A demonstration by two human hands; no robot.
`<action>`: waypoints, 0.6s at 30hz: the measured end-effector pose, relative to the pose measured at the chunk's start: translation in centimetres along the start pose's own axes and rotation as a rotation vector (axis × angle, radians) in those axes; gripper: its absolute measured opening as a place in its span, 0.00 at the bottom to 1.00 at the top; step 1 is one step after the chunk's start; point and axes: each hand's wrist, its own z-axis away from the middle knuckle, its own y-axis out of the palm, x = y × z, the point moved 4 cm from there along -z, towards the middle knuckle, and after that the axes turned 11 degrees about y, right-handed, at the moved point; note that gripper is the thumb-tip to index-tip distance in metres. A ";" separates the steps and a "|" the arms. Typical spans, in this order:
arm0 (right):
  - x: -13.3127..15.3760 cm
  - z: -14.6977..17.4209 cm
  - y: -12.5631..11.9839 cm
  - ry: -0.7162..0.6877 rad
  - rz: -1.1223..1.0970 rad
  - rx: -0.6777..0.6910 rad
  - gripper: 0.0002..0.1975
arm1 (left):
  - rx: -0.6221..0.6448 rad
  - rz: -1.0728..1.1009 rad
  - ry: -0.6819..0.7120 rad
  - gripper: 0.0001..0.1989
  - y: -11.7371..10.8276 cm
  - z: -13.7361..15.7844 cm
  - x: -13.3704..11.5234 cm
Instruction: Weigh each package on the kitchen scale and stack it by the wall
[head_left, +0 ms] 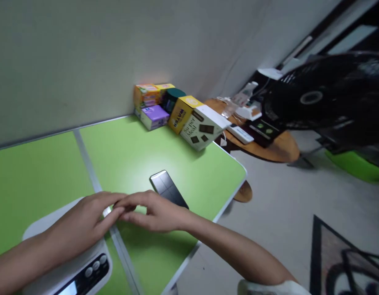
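My left hand [99, 211] reaches over a white kitchen scale [94, 268] with buttons and a lit display. Its fingertips meet those of my right hand [154, 211] above the metal seam of the green table. Both hands have their thumbs and fingers drawn together in a pinch. Anything between the fingertips is too small or hidden to make out. Just beyond my right wrist, a dark flat phone-like slab [169, 188] lies on the table, partly covered by the wrist.
Against the wall on the green table [122, 143] stand a tilted Super Meal box [198, 127], a purple tissue pack [154, 114], orange-yellow packs [146, 93] and a dark-lidded jar [174, 94]. To the right are a cluttered wooden table [280, 149] and a black fan [312, 96].
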 end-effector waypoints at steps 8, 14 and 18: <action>-14.2 10.1 -13.1 0.151 -0.352 -1.162 0.12 | 0.013 0.168 0.127 0.28 9.9 -20.4 -4.9; -21.1 11.2 -21.4 0.288 -0.218 -1.442 0.38 | 0.060 0.059 0.047 0.36 13.2 -29.8 -5.2; -22.8 9.4 -25.0 0.302 -0.038 -1.494 0.48 | -0.006 0.089 0.141 0.39 13.2 -33.2 -4.6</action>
